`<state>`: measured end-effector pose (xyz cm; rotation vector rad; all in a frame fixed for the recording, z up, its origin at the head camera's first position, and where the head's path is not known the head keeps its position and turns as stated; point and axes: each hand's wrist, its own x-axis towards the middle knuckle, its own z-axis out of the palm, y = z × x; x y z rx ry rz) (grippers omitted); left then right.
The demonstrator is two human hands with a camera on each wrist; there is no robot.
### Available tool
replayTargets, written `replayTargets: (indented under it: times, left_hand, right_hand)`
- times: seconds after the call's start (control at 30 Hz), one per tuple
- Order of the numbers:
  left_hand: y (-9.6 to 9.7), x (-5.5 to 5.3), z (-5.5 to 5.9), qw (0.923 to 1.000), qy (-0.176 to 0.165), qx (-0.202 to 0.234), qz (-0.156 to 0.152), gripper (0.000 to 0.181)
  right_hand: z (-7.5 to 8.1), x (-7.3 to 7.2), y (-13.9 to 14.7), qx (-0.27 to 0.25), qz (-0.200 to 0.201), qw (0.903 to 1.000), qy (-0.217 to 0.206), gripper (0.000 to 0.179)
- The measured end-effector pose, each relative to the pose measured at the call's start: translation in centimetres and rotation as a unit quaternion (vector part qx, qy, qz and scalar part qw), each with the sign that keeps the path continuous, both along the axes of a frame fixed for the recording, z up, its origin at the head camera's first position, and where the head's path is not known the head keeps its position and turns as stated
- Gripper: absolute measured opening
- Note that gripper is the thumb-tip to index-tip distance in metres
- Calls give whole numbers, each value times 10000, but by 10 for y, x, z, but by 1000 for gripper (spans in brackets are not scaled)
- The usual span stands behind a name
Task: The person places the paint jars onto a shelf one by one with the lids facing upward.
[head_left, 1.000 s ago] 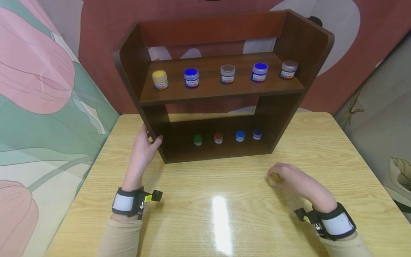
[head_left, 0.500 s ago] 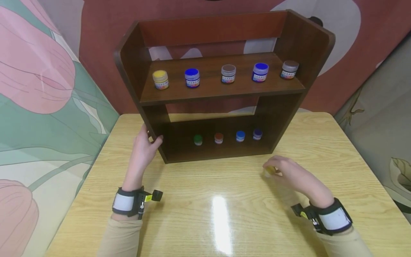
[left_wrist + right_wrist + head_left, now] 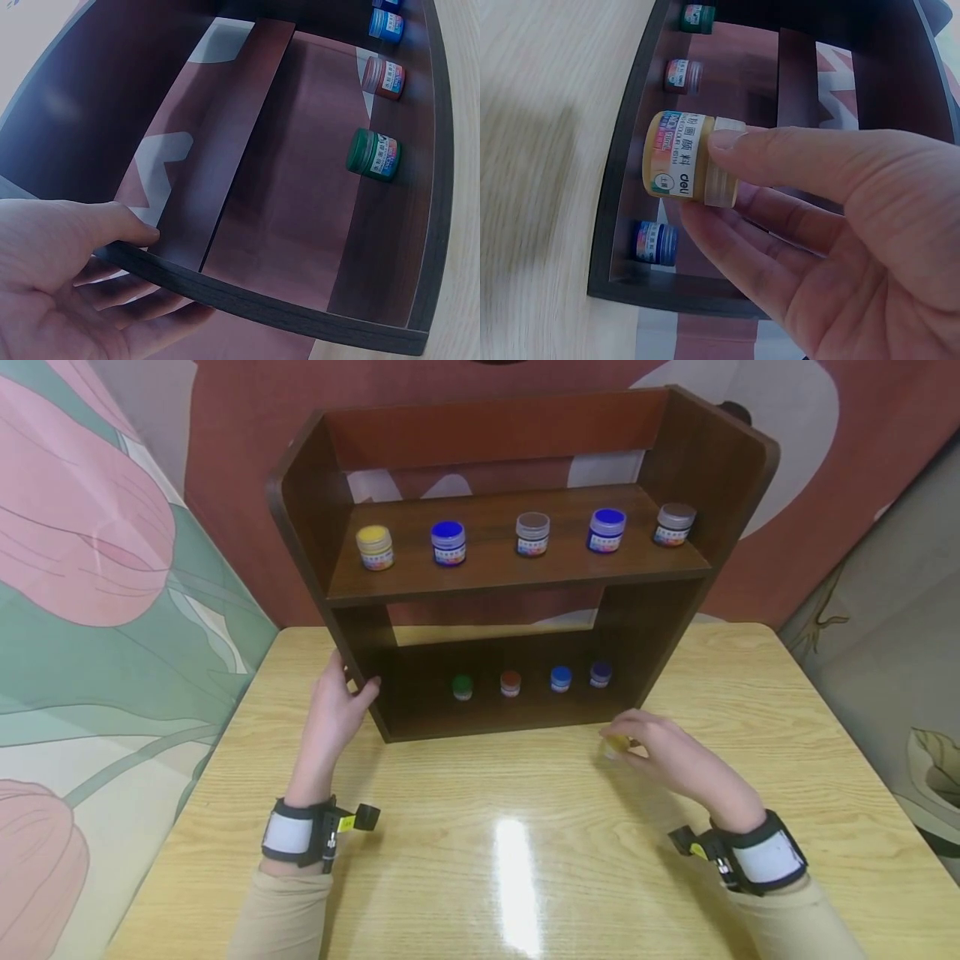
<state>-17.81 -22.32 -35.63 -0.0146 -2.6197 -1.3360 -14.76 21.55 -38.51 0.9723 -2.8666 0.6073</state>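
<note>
My left hand (image 3: pixel 337 706) holds the left side panel of a dark brown two-tier shelf (image 3: pixel 517 587). In the left wrist view, its thumb lies on the panel's inner side and the other fingers on the outer side. Between thumb and fingers, my right hand (image 3: pixel 663 752) pinches a small ochre-yellow paint jar (image 3: pixel 679 156) by its clear lid. The jar is off the table, just in front of the shelf's lower right corner. On the lower tier stand a green jar (image 3: pixel 462 687), a reddish-brown jar (image 3: pixel 510 683), a blue jar (image 3: pixel 560 678) and a dark purple-blue jar (image 3: pixel 601 674).
The upper tier carries a yellow jar (image 3: pixel 375 547), two deep blue jars, one of them the left blue jar (image 3: pixel 448 543), and two brown-lidded jars, including the middle brown jar (image 3: pixel 532 534). The shelf stands on a wooden table (image 3: pixel 420 835) before a patterned backdrop (image 3: pixel 240 518).
My right hand has carried the ochre-yellow jar leftward and toward the shelf's lower right corner. The left hand has stayed on the side panel.
</note>
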Motion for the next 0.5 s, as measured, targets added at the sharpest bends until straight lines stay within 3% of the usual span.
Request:
replayTargets:
  times: [0.5]
  left_hand:
    - [0,1,1,10000,31,-3,18,56]
  right_hand:
    - [10,-12,-23,-110,-120,9999,-41,35]
